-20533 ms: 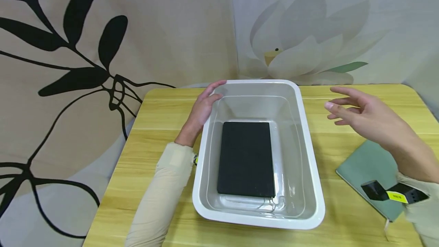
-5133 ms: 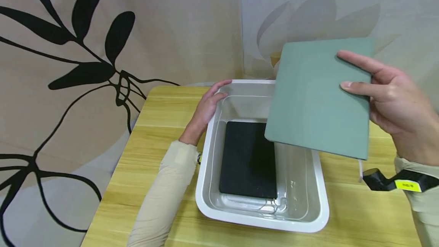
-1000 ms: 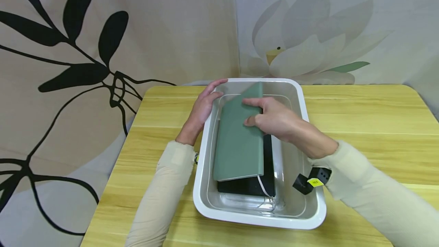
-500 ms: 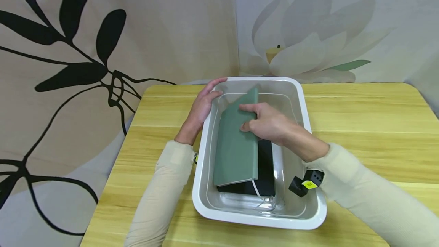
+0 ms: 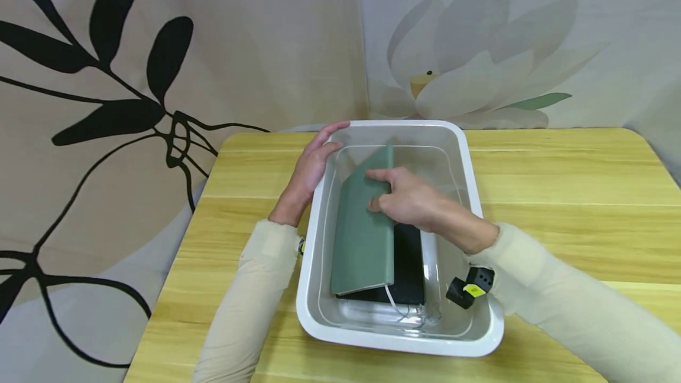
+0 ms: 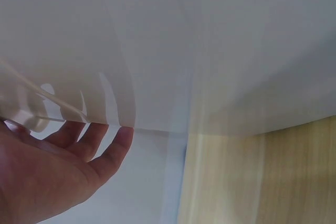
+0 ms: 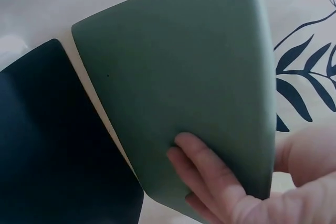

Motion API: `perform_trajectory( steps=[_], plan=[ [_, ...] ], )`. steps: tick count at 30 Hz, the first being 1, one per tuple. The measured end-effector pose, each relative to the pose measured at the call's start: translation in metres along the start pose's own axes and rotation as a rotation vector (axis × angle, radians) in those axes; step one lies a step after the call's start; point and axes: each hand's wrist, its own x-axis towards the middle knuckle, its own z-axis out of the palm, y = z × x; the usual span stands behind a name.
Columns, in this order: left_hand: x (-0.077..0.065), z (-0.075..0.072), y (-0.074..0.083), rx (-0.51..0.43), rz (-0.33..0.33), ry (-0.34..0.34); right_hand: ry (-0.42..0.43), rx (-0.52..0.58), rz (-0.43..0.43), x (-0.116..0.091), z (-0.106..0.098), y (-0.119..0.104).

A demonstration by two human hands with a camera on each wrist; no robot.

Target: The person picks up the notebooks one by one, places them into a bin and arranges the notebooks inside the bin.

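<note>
A white plastic basin (image 5: pixel 399 344) stands on the table. At its far left corner my left hand (image 5: pixel 310 170) grips the rim, thumb inside. In the left wrist view several fingers (image 6: pixel 113 156) of that hand touch the basin's outer wall. My right hand (image 5: pixel 409 197) holds a green notebook (image 5: pixel 362 241) by its right edge, thumb and index finger on the upper cover. The notebook tilts inside the basin, right edge raised, with a pale ribbon hanging from its near end. Partly beneath it lies a black notebook (image 5: pixel 412 265) on the basin floor. The right wrist view shows fingers against the green notebook's other cover (image 7: pixel 173 66).
The wooden table (image 5: pixel 574 194) extends to both sides of the basin. Behind it hangs a pale curtain (image 5: pixel 276 46) with printed leaves and a flower. A small black wrist camera (image 5: pixel 470 288) hangs over the basin's right wall.
The green notebook lay on the table at the right, was lifted by my right hand and carried into the basin. In the last second it shifted left and down. My left hand stayed on the rim.
</note>
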Motion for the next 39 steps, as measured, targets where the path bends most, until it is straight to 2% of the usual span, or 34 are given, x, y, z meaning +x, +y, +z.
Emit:
perform_trajectory(
  steps=[4,7,20,39],
  plan=[
    [0.0006,-0.0013,-0.0014,0.009,0.004,0.025,-0.002,0.002,-0.015,0.0023,0.0024,0.0007],
    [0.0058,-0.0042,-0.0082,0.011,0.017,0.046,0.001,-0.003,-0.016,0.0035,0.0040,0.0004],
    [0.0059,-0.0040,-0.0060,0.040,0.046,0.063,0.003,0.010,-0.020,0.0049,0.0087,-0.0008],
    [0.0062,-0.0008,-0.0078,-0.014,0.027,0.028,0.002,0.018,0.001,0.0052,0.0098,0.0043]
  ],
)
